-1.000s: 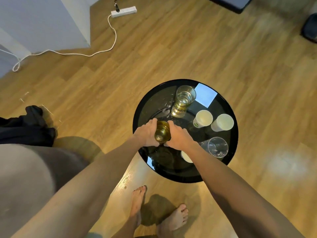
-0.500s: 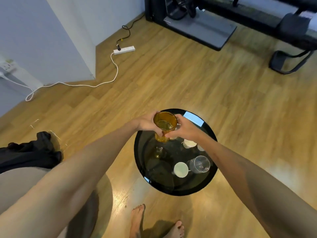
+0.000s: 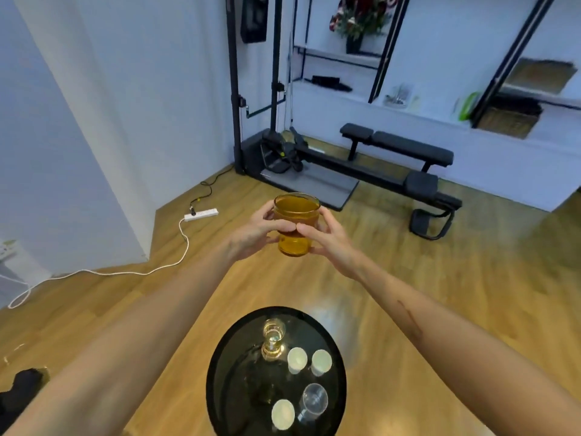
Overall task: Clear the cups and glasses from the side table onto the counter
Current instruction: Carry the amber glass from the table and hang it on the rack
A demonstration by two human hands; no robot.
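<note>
Wood floor (image 3: 440, 294) | round black side table (image 3: 220, 372) | wall shelves (image 3: 408, 105)

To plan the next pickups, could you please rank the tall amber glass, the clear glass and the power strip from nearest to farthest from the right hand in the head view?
1. Power strip, on the floor, left of the right hand.
2. Tall amber glass, on the side table's far part.
3. Clear glass, table's near right.

Side table (image 3: 220, 388) cut off at the bottom edge — shelf items (image 3: 399, 96) perhaps too blurred.
</note>
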